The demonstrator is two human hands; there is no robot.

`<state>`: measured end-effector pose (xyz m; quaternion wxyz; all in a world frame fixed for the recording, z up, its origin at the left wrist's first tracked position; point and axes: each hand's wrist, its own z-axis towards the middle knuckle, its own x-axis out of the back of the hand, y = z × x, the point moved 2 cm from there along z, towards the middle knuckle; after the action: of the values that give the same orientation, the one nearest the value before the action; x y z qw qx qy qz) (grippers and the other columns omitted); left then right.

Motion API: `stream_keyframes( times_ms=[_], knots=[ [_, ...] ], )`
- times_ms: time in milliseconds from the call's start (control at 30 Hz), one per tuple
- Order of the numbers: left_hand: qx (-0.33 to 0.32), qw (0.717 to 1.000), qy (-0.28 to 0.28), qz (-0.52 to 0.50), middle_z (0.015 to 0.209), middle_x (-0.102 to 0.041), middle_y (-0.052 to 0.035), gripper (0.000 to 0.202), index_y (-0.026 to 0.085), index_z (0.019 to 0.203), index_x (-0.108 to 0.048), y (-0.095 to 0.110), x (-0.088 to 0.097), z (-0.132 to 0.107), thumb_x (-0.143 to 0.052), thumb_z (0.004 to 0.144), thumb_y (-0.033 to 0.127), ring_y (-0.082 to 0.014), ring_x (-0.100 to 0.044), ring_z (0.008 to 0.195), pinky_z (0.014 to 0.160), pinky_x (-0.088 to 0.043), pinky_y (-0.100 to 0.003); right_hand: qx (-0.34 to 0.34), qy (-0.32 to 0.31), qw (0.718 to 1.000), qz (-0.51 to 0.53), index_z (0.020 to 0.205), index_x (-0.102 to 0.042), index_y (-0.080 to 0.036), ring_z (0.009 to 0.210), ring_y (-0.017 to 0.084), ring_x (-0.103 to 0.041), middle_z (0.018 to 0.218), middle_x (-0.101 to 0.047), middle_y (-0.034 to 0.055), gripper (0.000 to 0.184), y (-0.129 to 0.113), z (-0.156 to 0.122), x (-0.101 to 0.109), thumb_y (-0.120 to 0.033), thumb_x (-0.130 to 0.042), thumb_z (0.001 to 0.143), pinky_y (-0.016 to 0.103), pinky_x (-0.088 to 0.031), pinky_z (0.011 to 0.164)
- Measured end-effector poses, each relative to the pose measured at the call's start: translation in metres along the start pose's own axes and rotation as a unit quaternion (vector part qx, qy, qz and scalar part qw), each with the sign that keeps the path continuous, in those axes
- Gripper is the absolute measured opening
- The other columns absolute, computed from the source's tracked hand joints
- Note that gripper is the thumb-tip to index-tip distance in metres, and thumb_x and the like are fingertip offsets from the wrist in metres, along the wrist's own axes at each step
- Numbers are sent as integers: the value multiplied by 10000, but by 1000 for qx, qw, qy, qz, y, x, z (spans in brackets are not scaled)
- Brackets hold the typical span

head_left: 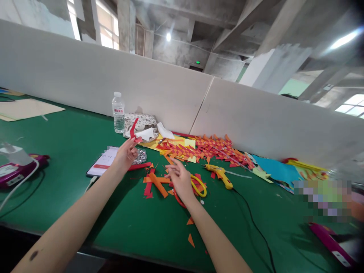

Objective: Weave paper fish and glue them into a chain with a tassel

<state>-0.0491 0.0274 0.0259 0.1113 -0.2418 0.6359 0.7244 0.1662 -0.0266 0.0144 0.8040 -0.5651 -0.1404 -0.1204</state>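
My left hand (126, 154) is raised over the phone's right side, its thumb and fingertips pinching a folded red paper strip (133, 128) that sticks up. My right hand (181, 180) hovers with fingers spread and nothing in them, above a scatter of paper scraps. Beneath it, partly hidden, lie scissors with a yellow loop handle (200, 186) and a red one. Orange paper strips (158, 185) and red strips cross one another left of that hand. Behind both hands spreads a pile of woven red and orange paper pieces (214, 148).
A yellow glue gun (219, 174) trails a black cord on the right. On the left are a phone (101, 163), a water bottle (118, 113) and a purple power strip (17, 172). A clear container (140, 155) holds shiny bits. A white partition (159, 81) lines the green table's back.
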Motion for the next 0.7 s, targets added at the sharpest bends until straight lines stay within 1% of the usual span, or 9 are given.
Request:
stream_keyframes(
  times_ms=[67, 133, 200, 233, 267, 333, 500, 600, 700],
  knots=[
    [25, 998, 0, -63, 902, -679, -1, 190, 209, 902, -597, -4, 3, 3, -631, 720, 249, -2, -504, 461, 404, -402, -95, 60, -52, 988, -131, 1252, -454, -229, 826, 218, -642, 1016, -649, 88, 495, -3, -7, -11, -340, -551, 779, 361, -512, 734],
    [58, 994, -9, -91, 911, -688, -10, 241, 214, 937, -604, -10, 2, 3, -654, 703, 193, -35, -592, 560, 425, -434, -91, 111, -90, 956, -257, 1243, -471, -222, 914, 267, -608, 972, -659, 93, 511, -6, -12, -18, -312, -590, 755, 414, -479, 787],
    [88, 993, -24, -71, 883, -697, -17, 261, 213, 958, -609, -16, -2, 0, -664, 705, 182, -59, -622, 587, 433, -460, -103, 137, -101, 929, -328, 1195, -516, -203, 896, 279, -605, 899, -667, 92, 424, -7, -14, -19, -264, -557, 777, 425, -464, 784],
    [101, 993, -35, -56, 857, -700, -21, 261, 209, 963, -613, -18, -4, -2, -669, 709, 190, -63, -621, 569, 433, -469, -111, 141, -92, 925, -340, 1166, -537, -198, 869, 272, -610, 878, -667, 89, 378, -8, -14, -17, -245, -534, 791, 414, -465, 773],
    [110, 992, -49, -40, 828, -702, -25, 258, 204, 966, -617, -20, -7, -5, -673, 714, 205, -65, -617, 544, 435, -477, -120, 139, -76, 927, -339, 1147, -547, -199, 850, 261, -614, 875, -667, 85, 348, -8, -13, -14, -236, -515, 803, 397, -467, 762],
    [126, 988, -89, -12, 774, -699, -35, 256, 193, 971, -625, -23, -13, -10, -675, 726, 248, -70, -608, 509, 445, -489, -138, 122, -34, 944, -306, 1123, -555, -215, 836, 236, -624, 892, -670, 69, 311, -9, -9, -7, -257, -495, 822, 364, -475, 750],
    [177, 965, -189, 49, 653, -671, -30, 273, 161, 941, -646, -34, -26, -25, -678, 726, 326, -67, -579, 460, 447, -459, -148, 39, 42, 988, -141, 1075, -567, -212, 782, 197, -653, 895, -692, 63, 302, 0, 4, 11, -352, -515, 813, 318, -508, 712],
    [177, 957, -217, 79, 605, -652, -25, 291, 134, 895, -632, -40, -31, -30, -680, 717, 360, -64, -533, 416, 437, -434, -167, -14, 62, 997, -54, 1056, -571, -193, 787, 206, -665, 902, -699, 81, 354, 9, 11, 18, -394, -571, 765, 325, -517, 721],
    [168, 958, -215, 82, 590, -643, -10, 332, 147, 932, -595, -44, -32, -31, -695, 699, 361, -71, -527, 422, 433, -414, -171, -44, 77, 996, -13, 1040, -580, -193, 805, 225, -670, 889, -705, 83, 374, 14, 15, 23, -416, -591, 739, 336, -518, 724]
  ],
)
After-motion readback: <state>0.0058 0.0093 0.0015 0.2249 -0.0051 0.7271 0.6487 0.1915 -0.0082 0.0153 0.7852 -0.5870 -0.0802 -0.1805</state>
